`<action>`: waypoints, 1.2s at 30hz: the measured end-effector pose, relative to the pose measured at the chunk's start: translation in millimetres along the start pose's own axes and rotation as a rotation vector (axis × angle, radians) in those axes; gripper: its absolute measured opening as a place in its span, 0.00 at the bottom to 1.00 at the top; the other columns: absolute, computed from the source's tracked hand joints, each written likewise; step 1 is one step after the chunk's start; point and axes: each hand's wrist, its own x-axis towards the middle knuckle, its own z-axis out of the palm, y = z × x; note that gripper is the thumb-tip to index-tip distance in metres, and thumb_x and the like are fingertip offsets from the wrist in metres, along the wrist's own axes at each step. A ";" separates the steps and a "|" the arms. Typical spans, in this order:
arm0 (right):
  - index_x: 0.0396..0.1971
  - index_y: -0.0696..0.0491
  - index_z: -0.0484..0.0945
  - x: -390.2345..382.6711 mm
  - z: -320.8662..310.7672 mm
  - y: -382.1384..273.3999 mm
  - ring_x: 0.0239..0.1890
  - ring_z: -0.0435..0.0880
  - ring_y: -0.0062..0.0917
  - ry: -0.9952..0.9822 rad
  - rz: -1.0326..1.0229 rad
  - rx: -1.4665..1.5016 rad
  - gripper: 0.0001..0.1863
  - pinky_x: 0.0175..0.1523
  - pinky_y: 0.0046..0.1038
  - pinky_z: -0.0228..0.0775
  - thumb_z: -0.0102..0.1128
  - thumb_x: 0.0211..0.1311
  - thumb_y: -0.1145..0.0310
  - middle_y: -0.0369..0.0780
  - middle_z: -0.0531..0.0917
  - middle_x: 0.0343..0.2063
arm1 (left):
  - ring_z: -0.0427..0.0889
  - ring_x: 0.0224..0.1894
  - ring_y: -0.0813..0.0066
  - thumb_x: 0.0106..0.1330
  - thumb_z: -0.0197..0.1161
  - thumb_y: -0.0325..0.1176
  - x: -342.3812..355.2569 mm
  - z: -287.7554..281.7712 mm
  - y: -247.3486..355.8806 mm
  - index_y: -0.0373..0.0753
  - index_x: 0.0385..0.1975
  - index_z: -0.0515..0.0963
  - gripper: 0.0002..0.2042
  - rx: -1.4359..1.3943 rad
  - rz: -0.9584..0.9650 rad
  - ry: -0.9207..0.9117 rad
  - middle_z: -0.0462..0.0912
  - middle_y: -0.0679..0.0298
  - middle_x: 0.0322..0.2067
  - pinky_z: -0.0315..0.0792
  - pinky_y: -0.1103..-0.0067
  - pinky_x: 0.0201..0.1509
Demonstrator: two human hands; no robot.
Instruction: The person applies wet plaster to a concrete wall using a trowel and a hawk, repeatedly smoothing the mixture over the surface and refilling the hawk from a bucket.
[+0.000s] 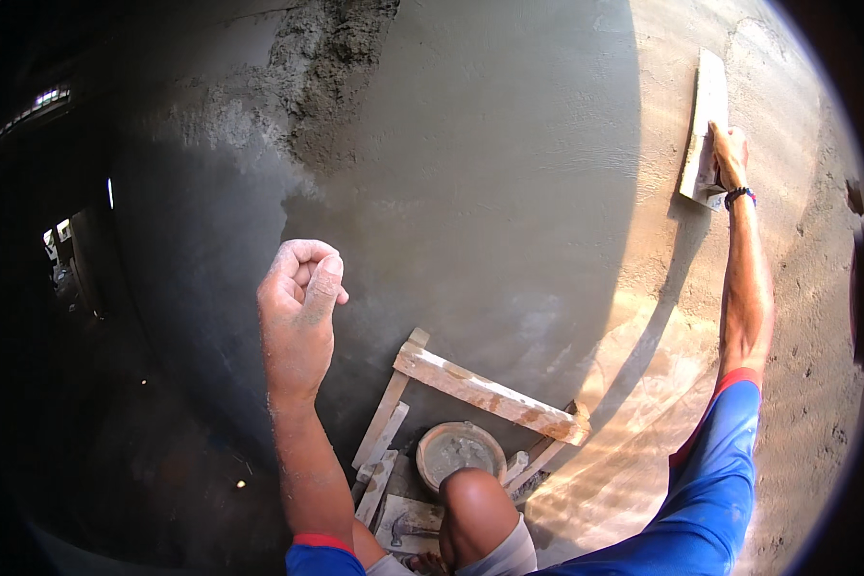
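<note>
At the upper right my right hand (730, 158) grips a plastering float (703, 125), whose long pale board lies flat against the sunlit part of the plastered wall (509, 173). A dark beaded bracelet sits on that wrist. My left hand (300, 288) is raised in front of the wall's shaded part, apart from it. Its fingers are curled in and the thumb lies over them; nothing shows between them. Grey dust coats this hand and forearm.
Below stands a wooden trestle (490, 392) with a round tub of wet mortar (459, 451) beside my knee. A hammer (405, 527) lies on boards near my feet. Rough, unsmoothed mortar (326, 86) shows at the upper left. A dark room stretches away at the left.
</note>
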 end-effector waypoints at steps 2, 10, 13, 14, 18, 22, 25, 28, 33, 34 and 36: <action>0.25 0.53 0.69 -48.1 37.9 -24.0 0.08 0.62 0.16 -0.124 -0.059 0.200 0.18 0.14 0.22 0.55 0.59 0.61 0.54 0.31 0.67 0.09 | 0.70 0.27 0.83 0.66 0.55 0.29 2.0 10.0 -7.1 0.34 0.33 0.73 0.05 -0.010 -0.026 -0.016 0.71 0.69 0.23 0.68 0.83 0.36; 0.36 0.61 0.63 -348.9 199.7 -37.6 0.25 0.82 0.51 -0.690 -0.655 -0.235 0.14 0.31 0.48 0.75 0.52 0.61 0.65 0.55 0.80 0.20 | 0.70 0.30 0.87 0.65 0.59 0.29 -38.3 129.0 -61.7 0.35 0.35 0.74 0.05 -0.153 -0.195 -0.180 0.73 0.72 0.28 0.67 0.87 0.36; 0.38 0.61 0.66 -408.9 197.4 -0.4 0.30 0.84 0.45 -1.097 -0.802 -0.366 0.15 0.33 0.44 0.75 0.53 0.58 0.66 0.52 0.82 0.24 | 0.70 0.33 0.84 0.64 0.61 0.32 -80.6 166.7 -118.6 0.35 0.42 0.71 0.11 -0.170 -0.356 0.034 0.73 0.68 0.34 0.67 0.84 0.38; 0.39 0.62 0.67 -412.6 185.8 7.1 0.31 0.84 0.47 -1.176 -0.765 -0.389 0.16 0.36 0.45 0.75 0.52 0.58 0.65 0.51 0.83 0.26 | 0.72 0.35 0.78 0.64 0.60 0.37 -105.0 180.8 -131.6 0.33 0.45 0.69 0.16 -0.145 -0.463 0.107 0.74 0.63 0.36 0.69 0.79 0.41; 0.38 0.63 0.64 -429.9 144.4 -30.3 0.32 0.80 0.55 -1.083 -0.460 -0.098 0.23 0.38 0.49 0.72 0.52 0.60 0.55 0.58 0.79 0.24 | 0.73 0.47 0.64 0.66 0.57 0.48 -142.2 173.8 -147.5 0.35 0.56 0.62 0.27 -0.399 -1.035 0.175 0.70 0.53 0.46 0.70 0.67 0.52; 0.36 0.64 0.63 -468.9 112.6 -70.1 0.32 0.78 0.57 -1.151 -0.431 0.046 0.21 0.39 0.53 0.69 0.52 0.61 0.58 0.59 0.78 0.24 | 0.64 0.65 0.60 0.70 0.43 0.59 -142.8 158.2 -165.9 0.42 0.68 0.54 0.33 -0.805 -0.917 0.215 0.63 0.55 0.63 0.61 0.61 0.66; 0.32 0.64 0.66 -496.6 122.0 -59.5 0.33 0.78 0.57 -1.135 -0.433 0.174 0.17 0.40 0.52 0.68 0.49 0.62 0.61 0.59 0.78 0.25 | 0.65 0.65 0.62 0.69 0.37 0.63 -143.8 144.7 -185.3 0.42 0.66 0.57 0.35 -0.859 -0.907 0.218 0.65 0.57 0.62 0.61 0.63 0.67; 0.31 0.63 0.70 -511.4 139.9 -56.7 0.37 0.77 0.54 -1.154 -0.494 0.397 0.15 0.43 0.48 0.68 0.47 0.63 0.64 0.57 0.77 0.30 | 0.71 0.60 0.59 0.67 0.39 0.65 -131.0 121.8 -187.7 0.41 0.62 0.63 0.35 -0.772 -1.063 0.327 0.71 0.56 0.58 0.65 0.64 0.64; 0.54 0.60 0.72 -493.6 120.8 -70.5 0.48 0.74 0.47 -1.175 -0.625 0.623 0.22 0.55 0.40 0.66 0.47 0.58 0.78 0.52 0.76 0.42 | 0.71 0.55 0.64 0.67 0.59 0.43 -115.2 104.0 -186.5 0.36 0.64 0.57 0.30 -0.743 -0.775 0.625 0.68 0.55 0.55 0.71 0.70 0.54; 0.54 0.59 0.71 -476.4 100.2 -67.6 0.49 0.74 0.46 -1.166 -0.619 0.604 0.22 0.56 0.39 0.65 0.48 0.58 0.79 0.51 0.76 0.44 | 0.74 0.42 0.68 0.67 0.59 0.40 -116.7 103.0 -207.7 0.37 0.54 0.65 0.21 -0.688 -0.637 0.641 0.72 0.61 0.40 0.73 0.71 0.44; 0.52 0.60 0.74 -463.5 65.6 -36.9 0.40 0.80 0.36 -1.226 -0.349 0.395 0.20 0.46 0.33 0.73 0.53 0.58 0.77 0.48 0.80 0.40 | 0.70 0.24 0.72 0.66 0.58 0.38 -109.2 102.8 -196.5 0.38 0.37 0.65 0.12 -0.716 -0.770 0.739 0.66 0.66 0.27 0.71 0.74 0.29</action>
